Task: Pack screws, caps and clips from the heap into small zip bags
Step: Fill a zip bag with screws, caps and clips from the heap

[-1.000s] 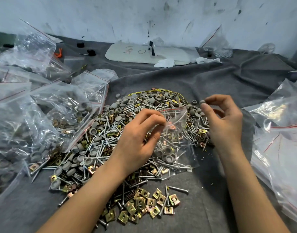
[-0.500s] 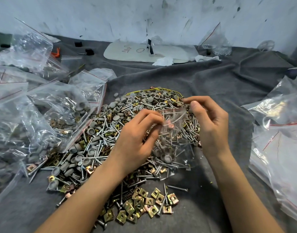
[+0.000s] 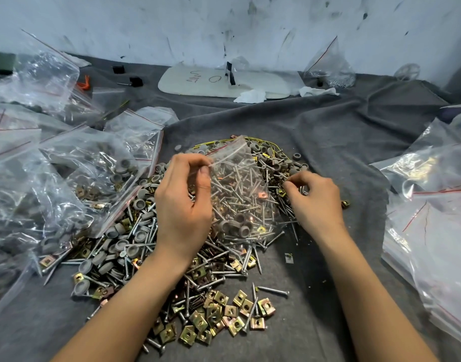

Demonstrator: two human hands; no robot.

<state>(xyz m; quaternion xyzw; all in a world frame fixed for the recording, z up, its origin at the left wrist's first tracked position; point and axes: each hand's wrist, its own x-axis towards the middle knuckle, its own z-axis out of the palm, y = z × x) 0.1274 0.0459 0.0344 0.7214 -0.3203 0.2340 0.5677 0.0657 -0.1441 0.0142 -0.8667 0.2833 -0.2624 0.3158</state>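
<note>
2 hands, 1 held bag, maybe 3 caps inside.

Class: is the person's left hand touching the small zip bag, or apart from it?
Touching. The head view shows the left hand pinching the upper edge of the small zip bag between thumb and fingertips, with no gap.

Clear zip bag holding screws and grey caps, tilted atop mixed heap

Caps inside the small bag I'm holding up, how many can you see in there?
3 caps, bunched at the bottom of the zip bag: one at the left, one above the middle, one at the right. More may hide under the screws.
</note>
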